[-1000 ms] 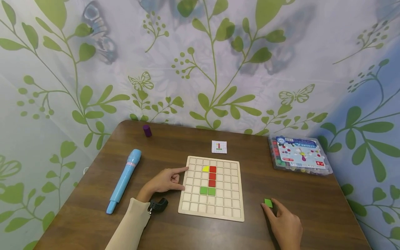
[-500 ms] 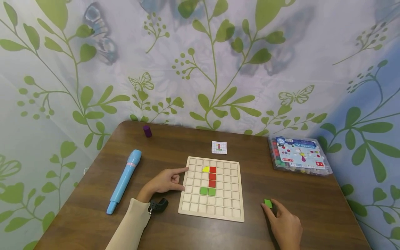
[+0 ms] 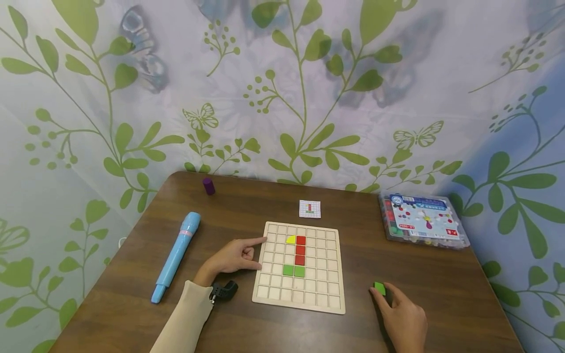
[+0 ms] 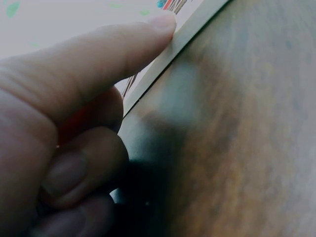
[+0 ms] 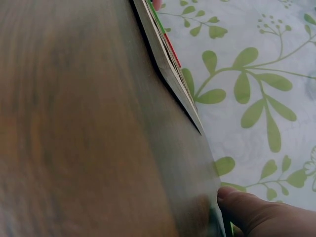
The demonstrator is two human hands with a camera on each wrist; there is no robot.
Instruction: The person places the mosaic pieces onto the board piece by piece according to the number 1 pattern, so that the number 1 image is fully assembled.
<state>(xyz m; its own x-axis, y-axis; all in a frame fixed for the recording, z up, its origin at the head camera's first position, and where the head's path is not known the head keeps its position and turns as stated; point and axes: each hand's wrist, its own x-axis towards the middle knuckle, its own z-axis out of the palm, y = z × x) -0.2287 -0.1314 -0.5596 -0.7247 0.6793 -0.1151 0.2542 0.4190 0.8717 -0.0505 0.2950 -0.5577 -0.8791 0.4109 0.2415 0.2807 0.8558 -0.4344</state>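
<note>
My left hand [image 3: 236, 255] is at the left edge of the pale wooden grid board [image 3: 322, 289]. Its index finger and thumb stretch out to that edge while the other fingers curl in; the left wrist view shows a fingertip [image 4: 163, 22] on the rim. On the board lie a yellow rounded tile [image 3: 291, 239], a column of three red square tiles [image 3: 300, 250] and two green square tiles [image 3: 288, 270] below. Right of the board, my right hand [image 3: 403, 314] pinches another green square tile [image 3: 379, 289] between thumb and index finger, low over the table.
Behind the board lies a small printed card [image 3: 310, 209] with a coloured grid pattern. A clear plastic box [image 3: 423, 219] stands at the back right. To the left are a blue microphone-shaped stick [image 3: 176, 257] and a purple cylinder [image 3: 209, 186]. A patterned cloth [image 3: 273, 122] hangs behind the table.
The green tile between my right fingers has tilted slightly, so more of its side shows. Both hands and the board stay in place.
</note>
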